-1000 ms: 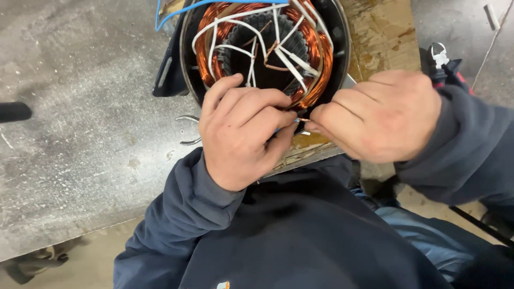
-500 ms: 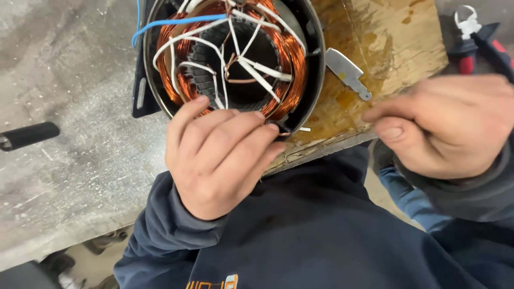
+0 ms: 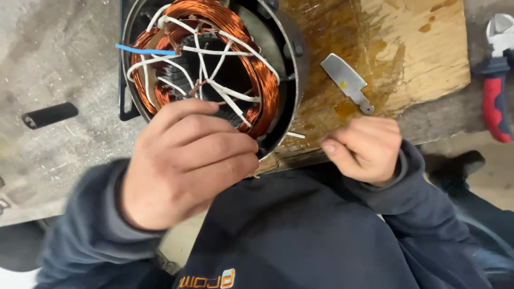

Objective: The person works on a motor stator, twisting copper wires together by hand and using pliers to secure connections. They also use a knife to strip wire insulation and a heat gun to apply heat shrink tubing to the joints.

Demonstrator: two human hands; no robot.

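- Copper coil (image 3: 262,80) wound in a ring inside a round dark metal motor housing (image 3: 292,64), just above the left hand.
- Left hand (image 3: 184,166) laid over the near rim of the housing, fingers (image 3: 214,147) curled together and pointing toward the right, tips at the edge of the coil; whether anything is pinched under them, cannot tell.
- White sleeved wires (image 3: 225,96) crossing the middle of the coil just beyond the left fingertips, meeting at a small bare twisted joint.
- Blue wire (image 3: 144,51) sticking out over the far left side of the coil, well above the left knuckles.
- Right hand (image 3: 367,147) off to the right of the housing, apart from it, closed into a loose fist with the thumb tucked against the fingers; nothing seen held in it.
- Short white wire end (image 3: 295,135) poking out from the housing's lower edge, between the two hands.
- Stained wooden board (image 3: 423,59) under the housing, spreading beyond the right hand.
- Small flat metal blade (image 3: 347,81) lying on the board just above the right hand, not touched.
- Red-handled pliers (image 3: 495,91) farther right of the right hand, past the board's edge.
- Grey worktop (image 3: 59,59) left of the left hand, with a short black cylinder (image 3: 49,115) lying on it.
- Dark blue sleeves on both wrists.
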